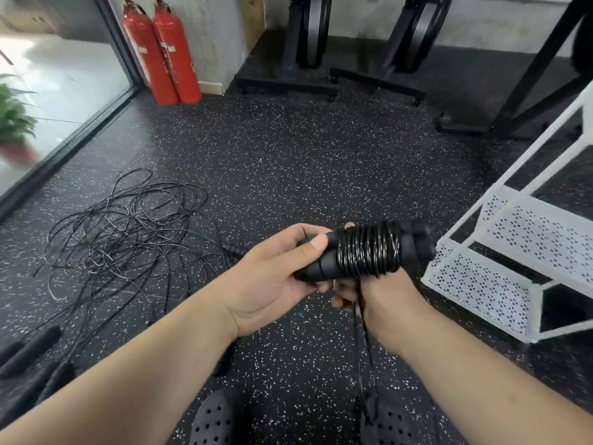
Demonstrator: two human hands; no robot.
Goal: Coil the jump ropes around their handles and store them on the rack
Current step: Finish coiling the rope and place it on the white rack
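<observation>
Left hand (272, 277): fingers are curling round the near end of the paired handles (417, 244), with the thumb (317, 244) pressing on top. Right hand (382, 297): sitting just under the bundle, fingers curling round the tail (365, 342). Its fingertips are mostly hidden, so I cannot tell the exact pinch.

The coil (369, 252) is sitting mid-handle in tight side-by-side turns, just right of the left thumb and directly above the right hand. The tail is hanging from the right hand toward the floor between the feet.

Judgement: winding of this rope is well along, with some tail left to take up. The next move is calling for the right hand to bring the tail up and over under tension, while the left hand stops the handles turning.

The rack (481, 284) is standing near, to the right. A tangle (128, 226) of more rope is lying on the floor, well apart to the left.
</observation>
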